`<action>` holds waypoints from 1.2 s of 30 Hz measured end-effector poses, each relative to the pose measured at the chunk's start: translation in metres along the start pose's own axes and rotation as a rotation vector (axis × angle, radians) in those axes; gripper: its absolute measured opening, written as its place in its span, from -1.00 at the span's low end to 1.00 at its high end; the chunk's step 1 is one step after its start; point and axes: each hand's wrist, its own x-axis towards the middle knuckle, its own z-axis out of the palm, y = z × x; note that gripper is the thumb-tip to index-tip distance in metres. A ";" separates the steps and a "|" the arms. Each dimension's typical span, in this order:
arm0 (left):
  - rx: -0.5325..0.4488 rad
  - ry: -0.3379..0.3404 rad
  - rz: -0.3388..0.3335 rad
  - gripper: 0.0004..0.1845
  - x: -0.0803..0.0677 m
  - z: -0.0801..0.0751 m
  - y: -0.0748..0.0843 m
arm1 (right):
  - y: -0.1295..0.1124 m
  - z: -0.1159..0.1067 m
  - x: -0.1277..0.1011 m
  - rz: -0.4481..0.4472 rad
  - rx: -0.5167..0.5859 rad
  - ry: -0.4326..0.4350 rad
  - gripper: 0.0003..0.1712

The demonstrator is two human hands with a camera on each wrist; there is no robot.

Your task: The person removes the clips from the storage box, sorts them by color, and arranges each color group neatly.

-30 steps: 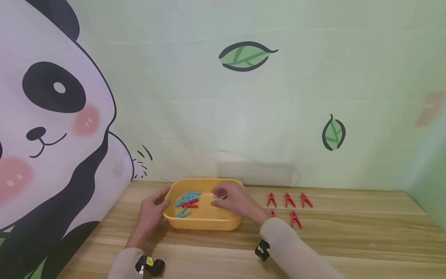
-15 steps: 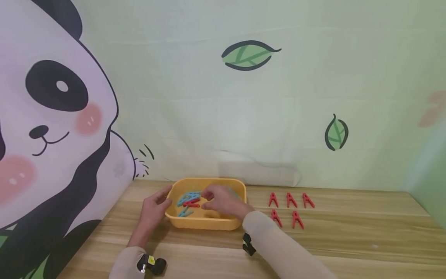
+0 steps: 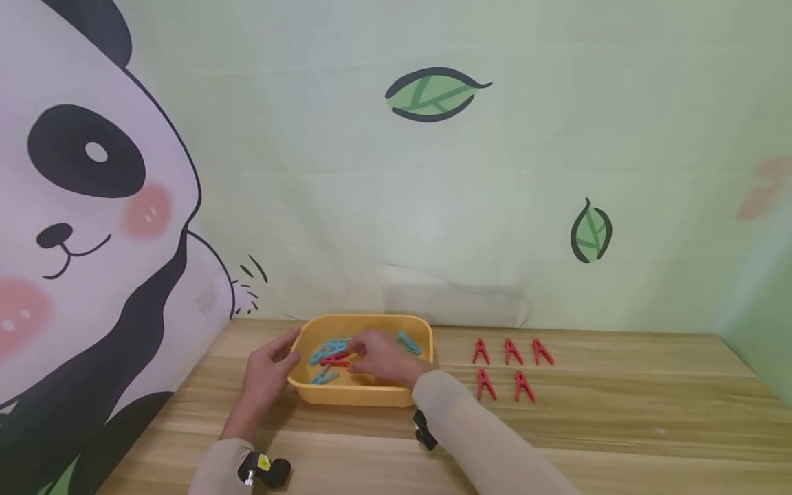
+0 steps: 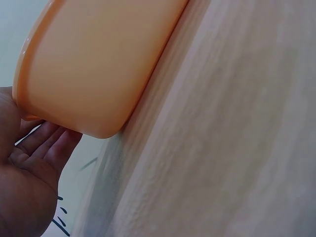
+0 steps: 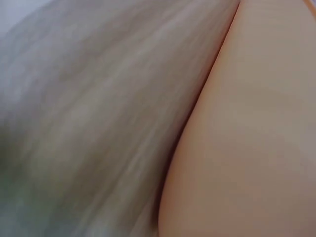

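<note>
A yellow plastic tub (image 3: 353, 395) stands on the wooden table. My left hand (image 3: 267, 368) grips its left end, thumb at the rim and fingers under it; the left wrist view shows this hand (image 4: 29, 168) against the tub wall (image 4: 98, 69). Inside the tub, my right hand (image 3: 383, 357) reaches left, thumb and fingers apart right at a red clothespin (image 3: 335, 359). Light blue clothespins (image 3: 323, 375) lie around the red one, and a separate blue clothespin (image 3: 408, 342) lies at the right end. The right wrist view has only the tub's outer wall (image 5: 242, 138) and table, no hand.
Right of the tub, several red clothespins lie in two rows, including a front one (image 3: 524, 386) and a back one (image 3: 542, 352). A printed fabric wall (image 3: 346, 172) rises behind the table (image 3: 619, 426).
My right hand has moved left inside the tub, from the right end to the red clothespin. The blue clothespin at the right end now shows uncovered. My left hand keeps its grip.
</note>
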 end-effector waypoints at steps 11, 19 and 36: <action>0.002 0.012 0.025 -0.49 -0.003 0.000 0.001 | -0.002 0.004 0.005 -0.010 -0.020 -0.020 -0.65; 0.022 0.006 0.015 -0.47 -0.002 -0.001 0.001 | -0.001 0.007 0.008 -0.013 -0.026 -0.037 -0.71; 0.021 0.009 0.012 -0.47 -0.001 0.000 0.000 | 0.000 0.009 0.012 -0.028 -0.099 0.007 -0.92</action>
